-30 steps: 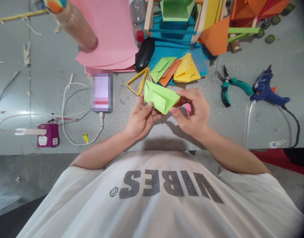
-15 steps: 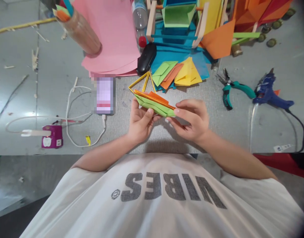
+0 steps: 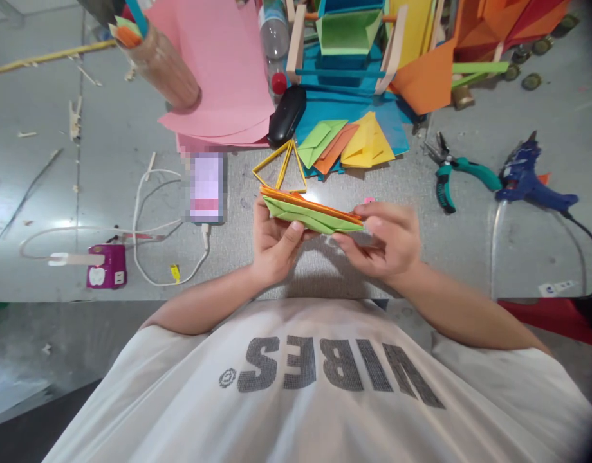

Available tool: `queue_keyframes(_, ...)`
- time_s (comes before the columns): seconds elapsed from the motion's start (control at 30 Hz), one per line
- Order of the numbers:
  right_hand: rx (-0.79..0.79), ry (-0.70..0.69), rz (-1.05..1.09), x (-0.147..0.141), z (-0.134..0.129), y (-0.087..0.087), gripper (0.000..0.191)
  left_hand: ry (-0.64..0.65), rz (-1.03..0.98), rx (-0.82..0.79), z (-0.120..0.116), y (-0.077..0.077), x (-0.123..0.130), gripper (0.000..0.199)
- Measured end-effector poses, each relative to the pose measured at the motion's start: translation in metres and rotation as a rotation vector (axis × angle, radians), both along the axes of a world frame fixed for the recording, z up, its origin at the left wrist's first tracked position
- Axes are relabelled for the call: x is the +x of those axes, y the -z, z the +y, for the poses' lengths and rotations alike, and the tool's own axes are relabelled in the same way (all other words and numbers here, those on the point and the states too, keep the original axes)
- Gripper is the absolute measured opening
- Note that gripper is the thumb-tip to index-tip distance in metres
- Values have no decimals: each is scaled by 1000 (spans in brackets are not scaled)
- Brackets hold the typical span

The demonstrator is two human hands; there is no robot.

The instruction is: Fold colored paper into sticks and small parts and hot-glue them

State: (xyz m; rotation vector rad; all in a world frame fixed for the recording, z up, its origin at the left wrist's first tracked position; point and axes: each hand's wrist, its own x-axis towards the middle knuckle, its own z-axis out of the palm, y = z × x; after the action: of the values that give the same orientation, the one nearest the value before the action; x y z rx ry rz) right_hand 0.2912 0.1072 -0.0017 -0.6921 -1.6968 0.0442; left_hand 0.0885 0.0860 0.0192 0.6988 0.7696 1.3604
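A folded paper piece (image 3: 315,218), green on the near side and orange along its upper edge, is held low over the table's front. My left hand (image 3: 279,244) is closed around its left part, thumb pressed on the green side and fingers behind. At the pointed right end is my right hand (image 3: 385,238), fingertips on the orange edge and thumb beneath, slightly blurred. A yellow triangular frame (image 3: 279,166) lies just beyond the paper. Behind it are more folded papers: green (image 3: 320,143), orange (image 3: 337,154) and yellow (image 3: 368,145).
Pliers (image 3: 448,170) and a blue glue gun (image 3: 532,177) lie right. Left are a phone (image 3: 206,186) on a white cable and a purple adapter (image 3: 107,265). Pink sheets (image 3: 219,83), a black case (image 3: 287,116), a bottle (image 3: 275,38) and a wooden frame with blue paper (image 3: 296,48) stand behind.
My right hand has moved right along the paper to its tip. The folded paper now shows longer, and the orange flap that stuck up behind it lies lower. My left hand keeps its hold.
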Motion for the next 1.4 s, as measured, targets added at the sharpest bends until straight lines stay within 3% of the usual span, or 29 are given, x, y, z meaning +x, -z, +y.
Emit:
queue_keyframes(0.07,-152,-27,77,-3,-1,-1,77,-4,17,26,-2,3,0,52)
queue_keyframes(0.13,-229,-81,78,-5,0,-4,64,33,37,60,-2,5,0,47)
queue_keyframes(0.27,-171,-87,-4,-4,3,-10,24,30,107,101,2,5,-2,46)
queue_keyframes(0.4,-179,-22,-25,1,4,-7,14,-143,263,86,7,5,-10,48)
queue_keyframes(0.5,-193,-7,-76,4,4,-3,18,-173,306,80,12,10,-21,46)
queue_keyframes(0.7,-182,-108,-63,5,5,-4,7,4,304,143,20,16,-34,41)
queue_keyframes(0.9,-256,-131,-138,7,3,-2,19,150,417,294,19,10,-29,28)
queue_keyframes(1.07,-103,-131,-139,4,3,-7,7,190,403,356,21,8,-27,26)
queue_keyframes(1.13,-18,-157,-115,2,3,-10,4,169,410,451,25,9,-26,29)
queue_keyframes(1.27,9,-174,-126,0,3,-13,5,53,518,837,32,10,-24,22)
queue_keyframes(1.4,-6,-211,-130,-1,2,-12,10,15,594,948,32,10,-24,14)
